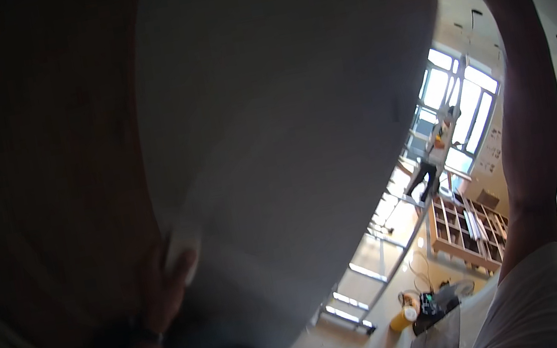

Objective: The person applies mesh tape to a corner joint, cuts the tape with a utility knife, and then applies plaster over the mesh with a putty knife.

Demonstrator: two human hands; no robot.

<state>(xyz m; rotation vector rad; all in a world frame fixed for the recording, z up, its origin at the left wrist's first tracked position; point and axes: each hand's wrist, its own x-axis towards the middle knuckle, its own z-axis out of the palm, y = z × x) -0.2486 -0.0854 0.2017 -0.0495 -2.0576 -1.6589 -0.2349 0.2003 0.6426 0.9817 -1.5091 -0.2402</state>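
A broad, dim grey panel (284, 121) fills the middle of the view, close in front of me. At its lower left edge my left hand (168, 284) is closed, thumb over a pale block-like piece (185, 252). Shadow and blur hide what exactly that piece is, and whether it is separate from the panel. My right arm (526, 132) reaches up along the right side and bends toward the panel's upper right edge. The right hand is dark and cut off at the top, so its fingers do not show.
Beyond the panel, a person (434, 155) stands high near a bright window (461, 99), by a long ladder (400, 260). A wooden shelf unit with compartments (469, 234) is below. A yellow bucket (402, 319) and dark tools (433, 306) lie on the floor.
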